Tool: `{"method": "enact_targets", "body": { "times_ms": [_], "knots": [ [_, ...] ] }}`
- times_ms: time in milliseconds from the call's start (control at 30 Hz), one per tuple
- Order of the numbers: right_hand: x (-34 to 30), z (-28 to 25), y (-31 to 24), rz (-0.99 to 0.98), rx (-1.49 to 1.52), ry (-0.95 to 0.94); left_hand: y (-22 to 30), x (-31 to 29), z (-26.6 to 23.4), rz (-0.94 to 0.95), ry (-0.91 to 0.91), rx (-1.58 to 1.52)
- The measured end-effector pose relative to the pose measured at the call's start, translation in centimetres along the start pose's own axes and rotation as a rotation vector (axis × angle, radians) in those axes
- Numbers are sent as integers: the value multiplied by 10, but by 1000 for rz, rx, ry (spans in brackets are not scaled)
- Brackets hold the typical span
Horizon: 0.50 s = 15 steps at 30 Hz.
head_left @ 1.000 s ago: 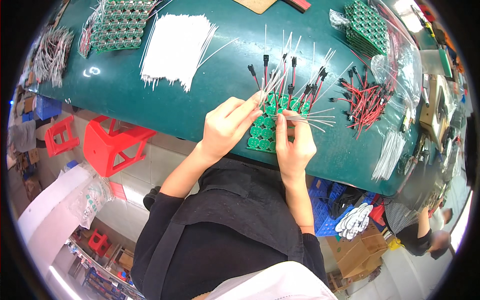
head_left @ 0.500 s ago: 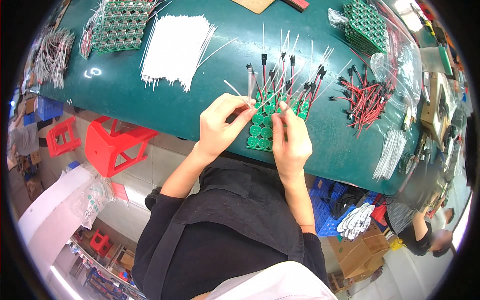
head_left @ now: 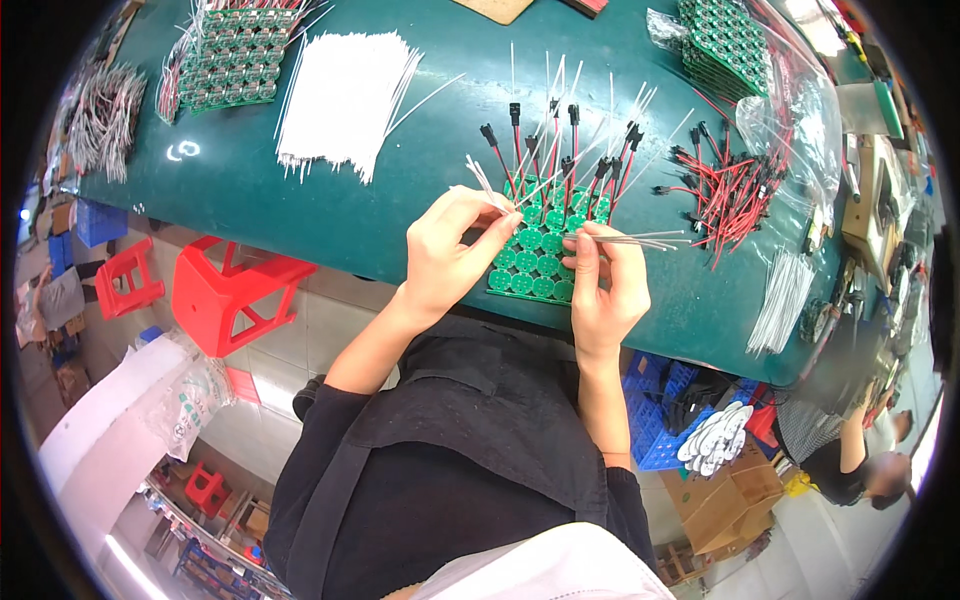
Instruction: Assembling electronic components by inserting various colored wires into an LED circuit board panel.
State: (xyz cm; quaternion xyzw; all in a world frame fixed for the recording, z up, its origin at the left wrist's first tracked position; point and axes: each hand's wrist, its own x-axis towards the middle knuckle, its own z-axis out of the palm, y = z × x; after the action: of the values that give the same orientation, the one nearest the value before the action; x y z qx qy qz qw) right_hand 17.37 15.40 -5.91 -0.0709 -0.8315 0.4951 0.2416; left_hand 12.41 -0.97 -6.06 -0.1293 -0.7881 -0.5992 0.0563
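L hand (head_left: 445, 245) pinches a few white wires (head_left: 480, 177), R hand (head_left: 612, 288) a thin wire bundle (head_left: 640, 240) near its end, prob. for fine tip ctrl, both at green PCB panel (head_left: 530, 263) just R of frame ctr.

The circuit board (head_left: 527, 262) lay on the table (head_left: 350, 222). A wire pile (head_left: 345, 105) lay farther left, connector leads (head_left: 735, 205) right.
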Motion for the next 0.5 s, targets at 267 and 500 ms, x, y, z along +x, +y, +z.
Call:
{"method": "enact_targets", "body": {
  "times_ms": [267,500],
  "knots": [
    [5,1,0,51,48,13,5,9,3,19,11,7],
    [1,5,-5,105,75,-28,5,6,-8,298,4,357]
  ]
}}
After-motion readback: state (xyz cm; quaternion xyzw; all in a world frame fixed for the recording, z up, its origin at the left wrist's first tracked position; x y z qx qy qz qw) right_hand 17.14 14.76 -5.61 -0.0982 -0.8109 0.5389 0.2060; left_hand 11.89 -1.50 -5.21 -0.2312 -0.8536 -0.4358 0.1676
